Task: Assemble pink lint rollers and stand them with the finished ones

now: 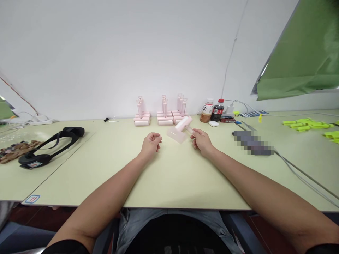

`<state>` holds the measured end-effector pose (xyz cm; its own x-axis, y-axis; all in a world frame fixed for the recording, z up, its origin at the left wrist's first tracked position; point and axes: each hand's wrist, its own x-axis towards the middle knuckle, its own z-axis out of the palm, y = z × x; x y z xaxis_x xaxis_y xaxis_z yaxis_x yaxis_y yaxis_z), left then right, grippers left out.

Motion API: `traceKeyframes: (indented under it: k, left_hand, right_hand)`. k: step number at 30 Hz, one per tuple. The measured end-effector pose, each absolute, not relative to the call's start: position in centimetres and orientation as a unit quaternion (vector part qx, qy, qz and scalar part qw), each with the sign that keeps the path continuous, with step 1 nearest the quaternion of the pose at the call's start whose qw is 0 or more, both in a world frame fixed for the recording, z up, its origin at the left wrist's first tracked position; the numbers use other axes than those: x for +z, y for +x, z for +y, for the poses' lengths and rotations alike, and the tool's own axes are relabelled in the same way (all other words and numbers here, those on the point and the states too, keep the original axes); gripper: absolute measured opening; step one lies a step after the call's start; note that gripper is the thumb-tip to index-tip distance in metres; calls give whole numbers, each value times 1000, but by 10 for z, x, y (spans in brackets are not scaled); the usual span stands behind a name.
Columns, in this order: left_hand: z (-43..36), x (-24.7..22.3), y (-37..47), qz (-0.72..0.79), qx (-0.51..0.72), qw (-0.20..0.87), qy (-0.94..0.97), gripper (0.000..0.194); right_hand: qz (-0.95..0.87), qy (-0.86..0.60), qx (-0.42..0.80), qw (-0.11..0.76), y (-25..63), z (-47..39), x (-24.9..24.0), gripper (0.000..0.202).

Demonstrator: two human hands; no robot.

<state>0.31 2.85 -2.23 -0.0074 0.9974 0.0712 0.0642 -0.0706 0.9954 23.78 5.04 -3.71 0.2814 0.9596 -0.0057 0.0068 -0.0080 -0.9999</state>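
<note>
My right hand point(202, 142) is closed around the clear handle of a pink and white lint roller point(183, 123). The roller's head is tilted up to the left, above the table. At its lower side is a translucent pale plastic cover point(176, 135); whether it is attached cannot be made out. To the left of the cover, my left hand point(151, 144) has its fingers curled in with the thumb against them, and nothing shows in it. Behind both hands, several more pink lint rollers point(165, 122) stand in groups against the wall, handles upright.
Right of the rollers are an amber drink bottle point(206, 111), a cola bottle point(217, 111) and a white case point(213, 124). A blurred dark object point(251, 143) and cables lie further right, with neon-yellow pieces point(304, 124) beyond. A black headset point(53, 148) rests at left.
</note>
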Motion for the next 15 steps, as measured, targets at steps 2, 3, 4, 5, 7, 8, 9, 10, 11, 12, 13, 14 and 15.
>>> traceKeyframes:
  k: [2,3,4,5,7,8,9,10,11,12,13,14,15]
  left_hand:
    - [31,-25,0,538,487,419,545,28]
    - [32,-26,-2,559,473,395,556,33]
    - [33,-26,-3,580,458,366,567,40]
    - [33,-27,-5,599,443,332,579,47]
    - [33,-26,-7,626,413,266,606,66]
    - [32,-25,-8,634,397,241,618,75]
    - [30,-23,-8,641,379,224,629,82]
    - [29,-22,-9,644,358,216,640,87]
    - [27,-20,-9,646,336,216,650,88]
    - [26,-19,-11,649,314,220,657,86]
    - [26,-18,-12,651,297,226,661,82]
    - [26,-17,-14,654,285,231,662,77]
    - [28,-16,-17,655,283,237,660,72]
  right_hand:
    - [-447,-545,446,551,234,45,-35,25]
    - [-459,-530,464,542,232,43,-33,25]
    - [-468,-513,485,531,230,40,-32,27]
    - [-473,-497,505,523,228,37,-30,29]
    - [-472,-473,531,522,226,33,-27,33]
    - [-468,-465,535,528,225,32,-27,35]
    - [-465,-458,534,537,225,32,-26,37]
    - [-461,-454,531,547,226,32,-25,38]
    - [-459,-448,529,556,227,32,-25,39]
    - [-457,-442,527,563,228,33,-25,40]
    - [-456,-438,526,569,229,34,-24,40]
    - [-456,-434,524,574,231,34,-23,41]
    - [-455,-431,523,577,232,35,-22,41]
